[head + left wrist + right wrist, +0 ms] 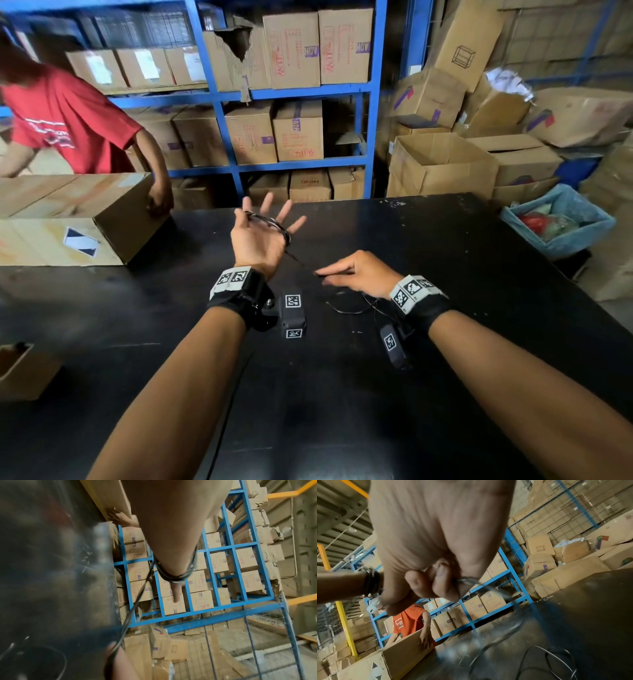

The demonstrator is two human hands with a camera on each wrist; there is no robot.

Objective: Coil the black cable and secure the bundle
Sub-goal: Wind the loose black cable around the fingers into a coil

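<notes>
My left hand (263,236) is raised above the black table (462,308) with its palm up and fingers spread. Several turns of the black cable (272,223) are wound round it, and the left wrist view shows the same coil (173,578) just below an outstretched finger (176,593). One taut strand (301,262) runs from the coil down to my right hand (352,274), which pinches it low over the table. The right wrist view shows curled fingers (436,582) closed on the cable (467,580). Loose cable (349,308) lies on the table under my right wrist.
A long cardboard box (68,219) lies on the table's left. A person in a red shirt (68,116) has a hand on it. Blue shelving (373,102) full of cartons stands behind. A blue-lined bin (561,222) sits off the right edge, and a small carton (20,370) at the front left.
</notes>
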